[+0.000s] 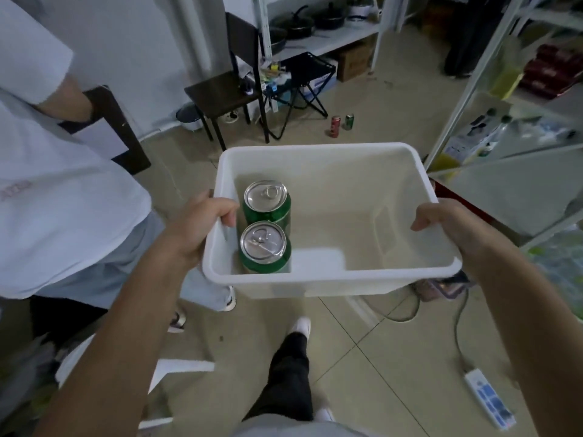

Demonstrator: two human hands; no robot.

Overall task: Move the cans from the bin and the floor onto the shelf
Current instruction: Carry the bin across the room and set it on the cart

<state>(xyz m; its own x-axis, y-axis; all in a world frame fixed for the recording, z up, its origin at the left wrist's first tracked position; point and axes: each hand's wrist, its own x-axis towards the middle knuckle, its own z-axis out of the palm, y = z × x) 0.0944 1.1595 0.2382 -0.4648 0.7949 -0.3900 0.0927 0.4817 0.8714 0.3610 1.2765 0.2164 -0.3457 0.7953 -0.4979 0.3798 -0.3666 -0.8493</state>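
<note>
Hands grip a white bin [334, 280] off the floor: the left hand [202, 225] closed over its left rim, the right hand [448, 228] over the right rim. Below lie a power strip [487, 397] and cable. Two green cans [266, 203] stand upright, tops up, touching, against the bin's left wall. A bystander in white [63, 200] crowds the left. Farther off, a red can [335, 125] and a green floor can [349, 122] stand upright beside a folding stool [303, 77] and chair [227, 86]. The shelf [492, 99] rises at right.
</note>
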